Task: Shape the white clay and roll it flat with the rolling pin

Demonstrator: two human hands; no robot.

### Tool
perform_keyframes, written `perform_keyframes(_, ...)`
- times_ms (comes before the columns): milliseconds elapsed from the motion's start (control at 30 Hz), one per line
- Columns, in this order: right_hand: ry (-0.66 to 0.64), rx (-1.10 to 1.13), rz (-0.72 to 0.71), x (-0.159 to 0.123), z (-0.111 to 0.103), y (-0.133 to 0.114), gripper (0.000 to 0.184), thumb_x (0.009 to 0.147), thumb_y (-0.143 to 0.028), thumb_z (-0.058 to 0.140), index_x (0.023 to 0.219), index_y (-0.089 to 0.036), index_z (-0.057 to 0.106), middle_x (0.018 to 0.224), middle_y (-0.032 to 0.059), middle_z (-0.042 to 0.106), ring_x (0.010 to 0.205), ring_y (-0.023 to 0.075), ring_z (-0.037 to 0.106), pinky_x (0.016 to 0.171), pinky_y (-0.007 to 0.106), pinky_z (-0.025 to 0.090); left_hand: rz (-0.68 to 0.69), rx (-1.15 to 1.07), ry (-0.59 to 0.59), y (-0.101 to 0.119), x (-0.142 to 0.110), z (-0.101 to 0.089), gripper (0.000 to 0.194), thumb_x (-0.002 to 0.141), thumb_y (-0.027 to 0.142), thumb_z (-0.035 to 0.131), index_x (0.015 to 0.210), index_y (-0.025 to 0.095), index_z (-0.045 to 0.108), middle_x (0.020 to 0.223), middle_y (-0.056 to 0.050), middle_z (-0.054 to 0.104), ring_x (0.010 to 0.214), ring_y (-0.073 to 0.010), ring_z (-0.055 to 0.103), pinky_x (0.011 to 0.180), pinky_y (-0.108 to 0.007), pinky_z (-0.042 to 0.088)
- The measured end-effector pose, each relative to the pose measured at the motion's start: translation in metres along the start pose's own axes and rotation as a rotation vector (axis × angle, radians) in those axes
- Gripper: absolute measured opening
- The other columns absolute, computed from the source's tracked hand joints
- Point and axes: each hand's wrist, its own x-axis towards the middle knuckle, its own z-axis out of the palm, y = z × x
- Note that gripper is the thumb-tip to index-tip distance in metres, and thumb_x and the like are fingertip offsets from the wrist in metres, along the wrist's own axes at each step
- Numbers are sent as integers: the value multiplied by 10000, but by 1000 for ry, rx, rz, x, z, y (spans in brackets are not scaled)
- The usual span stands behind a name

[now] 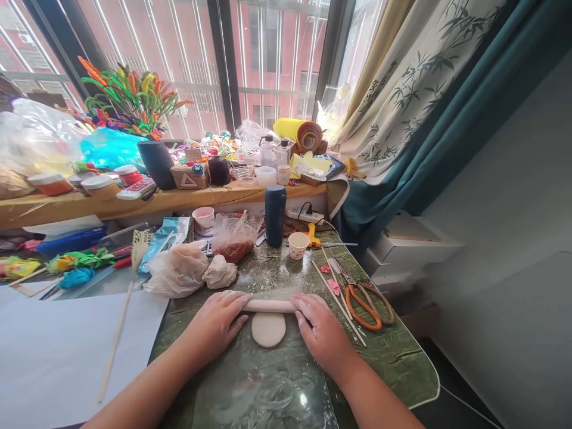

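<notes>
A pale rolling pin point(270, 306) lies crosswise over the far part of a flat, round piece of off-white clay or dough point(268, 331). My left hand point(222, 319) grips the pin's left end, fingers over the top and thumb lower down. At the right end, my right hand point(319, 325) holds it in much the same way. Both hands look dusted with white powder. Under the disc is a clear sheet point(268, 393) with smears on it. Just beyond my left hand sits a lump of off-white clay or dough point(220, 272), beside a crumpled plastic bag point(176, 269).
On the right lie orange-handled scissors point(364, 310), thin wooden sticks point(335, 298) and a yellow glue gun point(313, 235). A paper cup point(298, 245) and a dark blue cylinder point(275, 215) stand farther back. White paper point(58, 351) covers the left side. A cluttered windowsill point(241, 193) runs behind.
</notes>
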Motion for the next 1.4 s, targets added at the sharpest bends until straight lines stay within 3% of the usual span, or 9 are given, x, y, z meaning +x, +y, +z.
perform_keyframes(133, -39, -96, -53, -8, 0, 0, 496, 954, -130, 462, 1431, -220, 563, 1403, 90, 628, 1361, 285, 512, 1145, 566, 437, 29, -9, -51, 0, -13, -4, 505, 994, 320, 531, 1492, 262, 477, 1462, -78, 605, 1313, -299, 582, 1108, -494, 456)
perform_keyframes(400, -161, -264, -208, -49, -11, -7, 645, 970, -111, 456, 1585, -234, 306, 1553, 54, 478, 1465, 274, 394, 1197, 576, 357, 91, -9, -127, 12, -41, -23, 566, 1007, 306, 520, 1553, 356, 375, 1543, -4, 507, 1370, -276, 542, 1141, -448, 440)
perform_keyframes(600, -208, -288, -79, -24, -9, -5, 587, 1008, -224, 469, 1578, -209, 329, 1600, 61, 402, 1506, 283, 313, 1219, 572, 318, 52, 2, -108, 1, -26, -7, 621, 1028, 357, 488, 1602, 301, 260, 1599, -42, 419, 1452, -284, 435, 1189, -470, 371)
perform_keyframes(767, -255, -279, -10, 0, -13, -5, 533, 1037, -295, 443, 1551, -166, 385, 1588, 96, 419, 1498, 284, 333, 1222, 564, 310, 32, 19, -119, -8, -8, 4, 610, 1023, 404, 496, 1587, 265, 311, 1598, -66, 421, 1475, -294, 396, 1193, -500, 358)
perform_keyframes(900, -269, -306, -117, -29, -16, -11, 568, 1026, -293, 475, 1563, -153, 350, 1603, 94, 390, 1497, 281, 333, 1212, 549, 330, 93, -6, -104, -3, -25, -10, 634, 1017, 376, 513, 1598, 317, 265, 1590, -39, 432, 1444, -279, 449, 1186, -473, 380)
perform_keyframes(1067, -189, -304, -324, -62, -15, -20, 513, 952, -181, 526, 1464, -175, 501, 1559, 85, 466, 1447, 278, 421, 1181, 498, 381, 163, -90, -170, -8, -35, -33, 613, 999, 339, 550, 1569, 381, 328, 1574, -3, 454, 1392, -270, 519, 1139, -415, 455)
perform_keyframes(1167, -259, -326, -253, -51, -15, -24, 579, 955, -178, 510, 1527, -163, 419, 1579, 80, 437, 1438, 267, 433, 1162, 461, 419, 125, -126, -193, -13, -20, -33, 571, 999, 322, 551, 1544, 369, 388, 1565, -19, 471, 1385, -280, 527, 1131, -448, 465)
perform_keyframes(1267, -312, -386, -145, -33, -17, -22, 611, 985, -222, 492, 1573, -173, 337, 1617, 67, 366, 1480, 303, 360, 1181, 532, 383, 109, -117, -169, -12, -5, -24, 590, 986, 329, 574, 1546, 351, 389, 1555, -39, 488, 1412, -302, 491, 1173, -526, 397)
perform_keyframes(1400, -330, -364, -123, -32, -14, -16, 638, 1022, -334, 480, 1603, -191, 258, 1633, 69, 326, 1509, 293, 302, 1213, 532, 331, 84, -110, -139, -10, -7, -13, 559, 1001, 332, 546, 1540, 356, 399, 1539, -27, 513, 1412, -299, 491, 1179, -548, 383)
